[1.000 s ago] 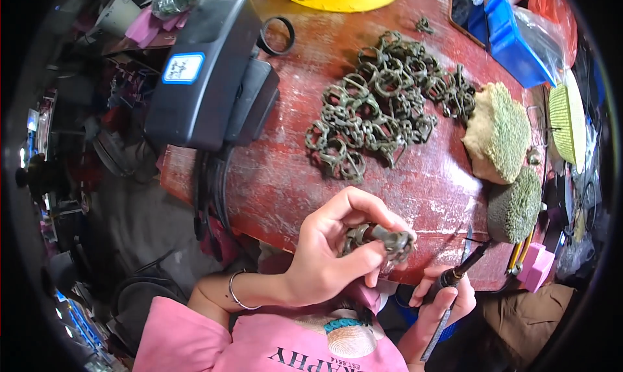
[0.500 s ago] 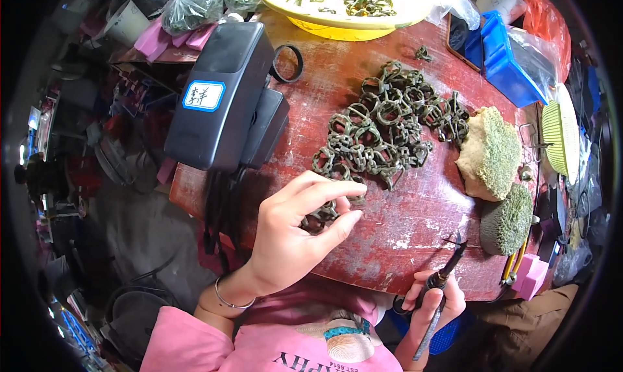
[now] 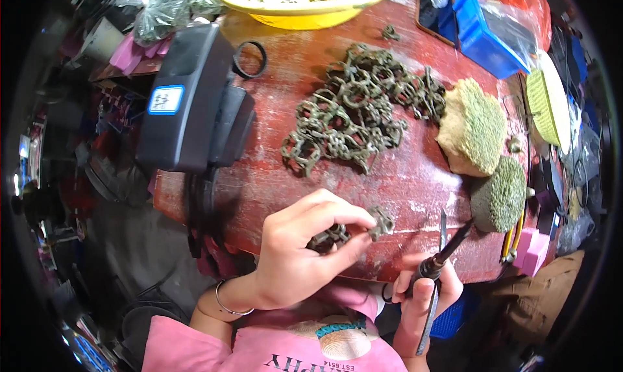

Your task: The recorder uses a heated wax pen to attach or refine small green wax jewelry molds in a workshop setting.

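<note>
My left hand (image 3: 302,248) pinches a small greenish ring-like piece (image 3: 381,222) between thumb and forefinger, over the near part of the red table. More dark ring pieces (image 3: 329,238) show in the gap under its fingers; whether the palm holds them or they lie on the table, I cannot tell. Closed around two slim tools is my right hand (image 3: 431,286): a black-handled pen-like tool (image 3: 448,250) and a thin flat metal file (image 3: 428,323). Both point up and away from me. Beyond the left hand lies a heap of linked-looking green-brown ring pieces (image 3: 354,106).
The worn red table (image 3: 272,112) carries a black box-shaped device (image 3: 188,99) at left and a yellow basin (image 3: 305,20) of similar pieces at the back. To the right are two rough greenish blocks (image 3: 477,128), a blue bin (image 3: 490,34) and a pink block (image 3: 533,250).
The left hand has come away from the heap toward me, and the small ring piece now shows at its fingertips. The right-hand tools have shifted, with the file's tip now showing. The view has shifted slightly.
</note>
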`<state>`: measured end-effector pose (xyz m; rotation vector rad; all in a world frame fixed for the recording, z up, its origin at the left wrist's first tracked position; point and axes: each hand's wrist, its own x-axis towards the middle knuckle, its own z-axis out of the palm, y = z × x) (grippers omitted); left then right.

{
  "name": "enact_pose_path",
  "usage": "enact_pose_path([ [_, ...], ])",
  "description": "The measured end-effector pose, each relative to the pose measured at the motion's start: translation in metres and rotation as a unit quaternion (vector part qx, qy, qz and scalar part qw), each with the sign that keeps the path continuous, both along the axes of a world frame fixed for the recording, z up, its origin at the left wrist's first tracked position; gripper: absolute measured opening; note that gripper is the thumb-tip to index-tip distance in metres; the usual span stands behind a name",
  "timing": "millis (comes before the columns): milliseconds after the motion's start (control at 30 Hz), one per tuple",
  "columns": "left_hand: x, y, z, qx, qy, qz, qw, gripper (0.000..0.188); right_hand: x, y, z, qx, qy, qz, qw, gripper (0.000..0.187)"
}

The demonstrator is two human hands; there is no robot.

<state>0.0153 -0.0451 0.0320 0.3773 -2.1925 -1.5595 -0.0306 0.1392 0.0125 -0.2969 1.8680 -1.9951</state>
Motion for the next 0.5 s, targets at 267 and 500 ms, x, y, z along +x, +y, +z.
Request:
enact_pose_path([
  [267, -0.006, 0.018, 0.007, 0.132, 0.010, -0.079, 0.988, 0.016, -0.003, -0.011, 0.028, -0.044, -0.050, -0.004, 0.998, 0.023],
  [500, -0.008, 0.021, -0.001, 0.142, 0.024, -0.111, 0.983, 0.014, 0.002, -0.007, 0.026, -0.044, -0.095, -0.022, 0.994, 0.019],
])
